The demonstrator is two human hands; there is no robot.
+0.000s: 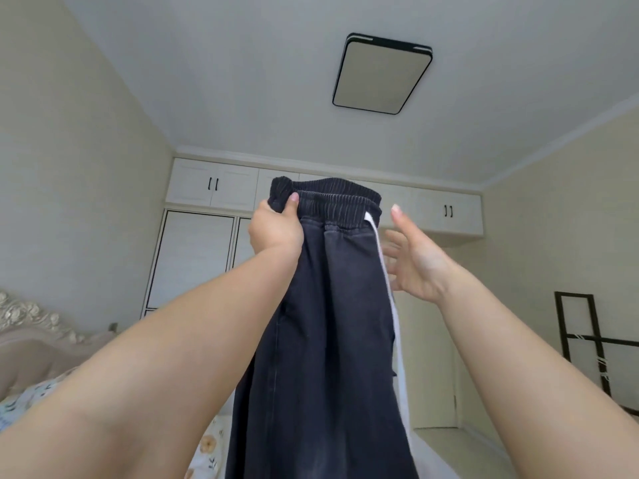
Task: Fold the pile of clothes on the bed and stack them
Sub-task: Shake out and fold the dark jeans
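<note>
The person is holding dark trousers [332, 305] up high in front of the wardrobe [193, 257], the left hand [275, 229] pinching the elastic waistband [332, 202] at its left end so the legs are hanging straight down toward the bed [207, 451]. The right hand [415, 257] is hovering just right of the waistband, fingers [396, 212] spread and gripping nothing. It is probably reaching for the other end, to spread the garment for folding.

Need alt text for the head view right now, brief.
The left hand grips the elastic waistband of dark trousers held up high, legs hanging down. The right hand is open beside their white side stripe; white wardrobes stand behind.
</note>
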